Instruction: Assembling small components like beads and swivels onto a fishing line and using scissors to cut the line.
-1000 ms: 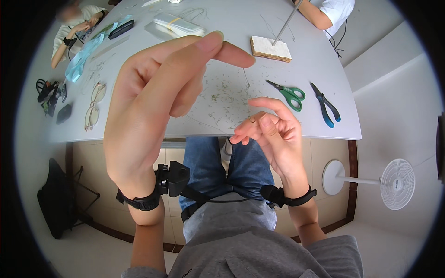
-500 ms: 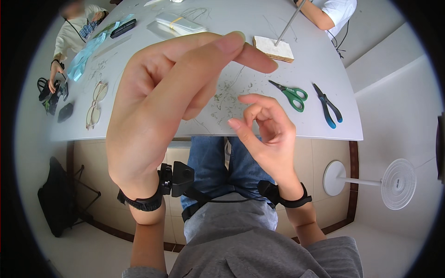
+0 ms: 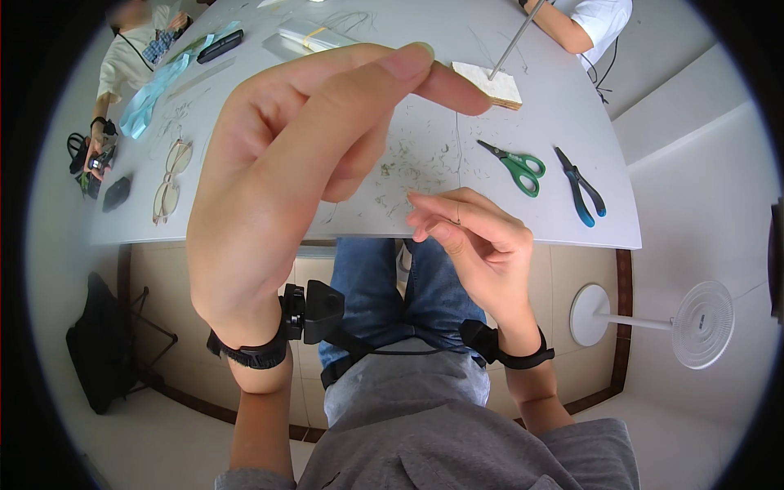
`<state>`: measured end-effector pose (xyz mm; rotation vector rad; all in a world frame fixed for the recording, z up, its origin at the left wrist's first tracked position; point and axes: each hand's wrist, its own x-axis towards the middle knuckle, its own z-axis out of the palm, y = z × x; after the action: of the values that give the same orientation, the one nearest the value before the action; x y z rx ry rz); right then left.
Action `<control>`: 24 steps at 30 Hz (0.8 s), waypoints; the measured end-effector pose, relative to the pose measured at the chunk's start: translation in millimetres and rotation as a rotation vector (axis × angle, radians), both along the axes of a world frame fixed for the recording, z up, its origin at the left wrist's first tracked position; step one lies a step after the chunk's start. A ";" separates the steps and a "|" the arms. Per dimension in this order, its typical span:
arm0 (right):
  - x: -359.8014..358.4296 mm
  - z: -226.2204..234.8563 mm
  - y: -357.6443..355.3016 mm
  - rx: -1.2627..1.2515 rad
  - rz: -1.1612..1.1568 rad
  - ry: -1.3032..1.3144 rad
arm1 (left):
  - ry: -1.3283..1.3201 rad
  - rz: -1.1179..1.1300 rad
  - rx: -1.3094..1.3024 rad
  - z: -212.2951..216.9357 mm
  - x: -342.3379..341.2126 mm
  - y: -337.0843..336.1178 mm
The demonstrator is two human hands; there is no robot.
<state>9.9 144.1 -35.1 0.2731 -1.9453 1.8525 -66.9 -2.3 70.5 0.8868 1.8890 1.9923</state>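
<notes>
My left hand (image 3: 286,155) is raised large and close in the middle, its thumb pressed against the index finger and the other fingers curled. From below that index finger a thin dark strand (image 3: 459,155) runs down to my right hand (image 3: 482,241); whether it is thread or wire I cannot tell. The right thumb and fingers close together round its lower end, which bends near the thumb. The strand's upper end is hidden behind my left fingers. Green-handled scissors (image 3: 520,170) and blue-black pliers (image 3: 580,188) lie to the right.
Small dark clippings (image 3: 400,167) litter the grey table (image 3: 269,220). Glasses (image 3: 171,181), a light-blue ribbon (image 3: 147,106) and a black case (image 3: 219,46) lie left. A wooden block (image 3: 508,90) with a metal rod stands far right. Two people sit across. A white fan (image 3: 698,322) stands right.
My right hand has closed its thumb and fingers together and shifted slightly right and down. The strand now shows stretched between both hands. My left hand has hardly moved.
</notes>
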 end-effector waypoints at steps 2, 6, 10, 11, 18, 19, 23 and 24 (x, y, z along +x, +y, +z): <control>2.2 -1.0 1.9 -0.032 0.047 -0.023 | -0.009 0.000 0.004 0.2 -0.2 0.4; 4.3 -4.9 1.6 -0.277 0.255 0.001 | 0.024 -0.027 0.019 1.7 -0.1 0.5; 3.9 -5.9 2.4 -0.287 0.270 0.006 | 0.026 -0.033 0.035 1.0 -0.3 0.7; 3.4 -7.2 3.6 -0.287 0.271 0.006 | 0.026 -0.032 0.035 1.1 -0.8 0.7; 1.7 -16.9 2.2 -0.418 0.157 0.075 | -0.023 -0.017 0.025 0.0 -2.9 -6.9; 1.9 -16.6 1.6 -0.449 0.141 0.057 | -0.072 0.029 0.020 -1.5 -4.0 -8.9; 5.4 -17.3 1.6 -0.375 0.125 0.038 | -0.076 0.030 0.076 -3.5 -3.9 -6.8; 8.1 -15.6 -1.1 -0.327 0.073 0.055 | -0.074 0.028 0.082 -4.0 -3.9 -5.7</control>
<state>18.0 143.0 -50.7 0.2907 -1.5831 2.1483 -70.8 -8.0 66.6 0.8000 1.8010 2.1020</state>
